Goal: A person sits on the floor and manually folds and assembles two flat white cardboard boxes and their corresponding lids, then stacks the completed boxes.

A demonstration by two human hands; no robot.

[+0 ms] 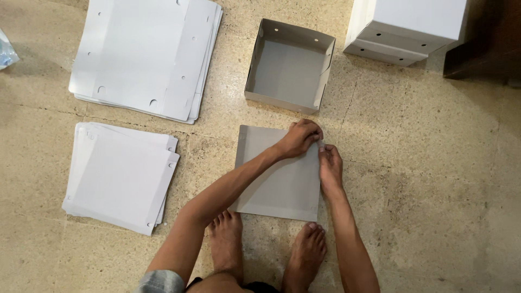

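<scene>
A flat grey cardboard sheet (274,176) lies on the floor just ahead of my bare feet. My left hand (300,138) presses on its far right corner with fingers curled over the edge. My right hand (329,164) pinches the same right edge just below, fingertips meeting the left hand's at a small flap. Behind the sheet stands a folded-up open grey box (287,68), empty inside.
A large stack of flat white box blanks (146,54) lies at the far left. A smaller stack of white blanks (119,176) lies near left. Finished white boxes (407,27) are stacked at the far right beside dark wooden furniture (488,49). The floor is beige stone tile.
</scene>
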